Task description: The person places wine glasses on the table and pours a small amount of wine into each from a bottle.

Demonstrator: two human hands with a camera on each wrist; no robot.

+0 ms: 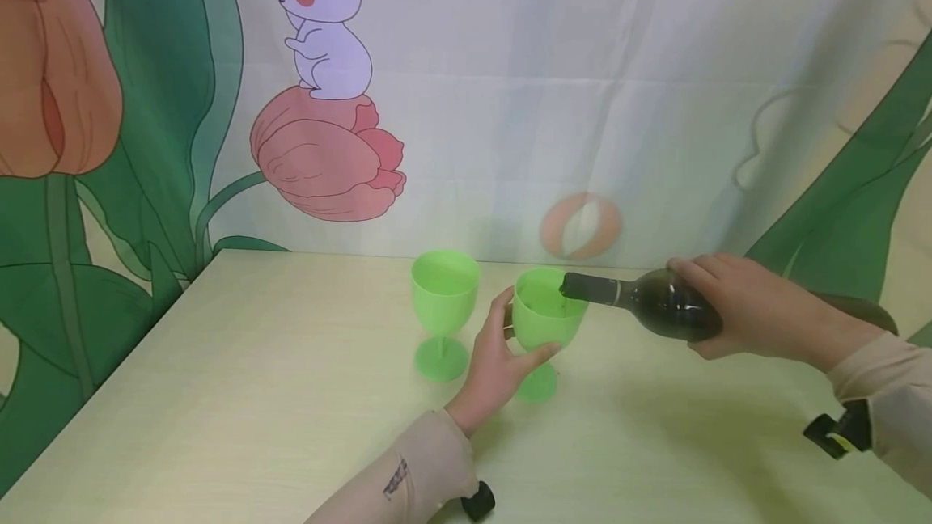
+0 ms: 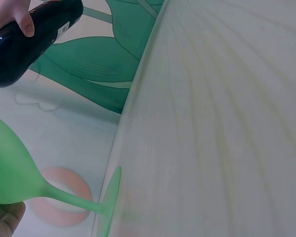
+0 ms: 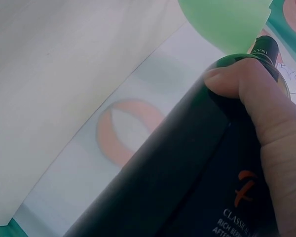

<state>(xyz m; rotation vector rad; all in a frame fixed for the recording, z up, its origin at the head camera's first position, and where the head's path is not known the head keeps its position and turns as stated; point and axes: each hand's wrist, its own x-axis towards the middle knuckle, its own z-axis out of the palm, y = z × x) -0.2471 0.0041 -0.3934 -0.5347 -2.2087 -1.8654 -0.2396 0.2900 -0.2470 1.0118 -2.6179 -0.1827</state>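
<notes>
The pale wooden table (image 1: 218, 395) runs from me up to its far edge, where a printed curtain (image 1: 582, 103) of tulips and a rabbit hangs.

My right hand (image 1: 750, 310) is wrapped round the body of a dark wine bottle (image 1: 655, 306), fingers curled over the top and thumb beneath. I hold it nearly level above the table, toward the right side and near the far edge, its neck pointing left with the mouth just over the rim of the nearer goblet. From the right wrist my thumb lies across the dark glass beside the label.

My left hand (image 1: 502, 362) cups the bowl of that green plastic goblet (image 1: 546, 322), thumb on the left side, fingers curled round the front below the rim. Its foot stands on the table, about midway across and toward the far edge.

A second green goblet (image 1: 442, 310) stands upright just to the left of it, apart from my hand, nearer the far edge.
</notes>
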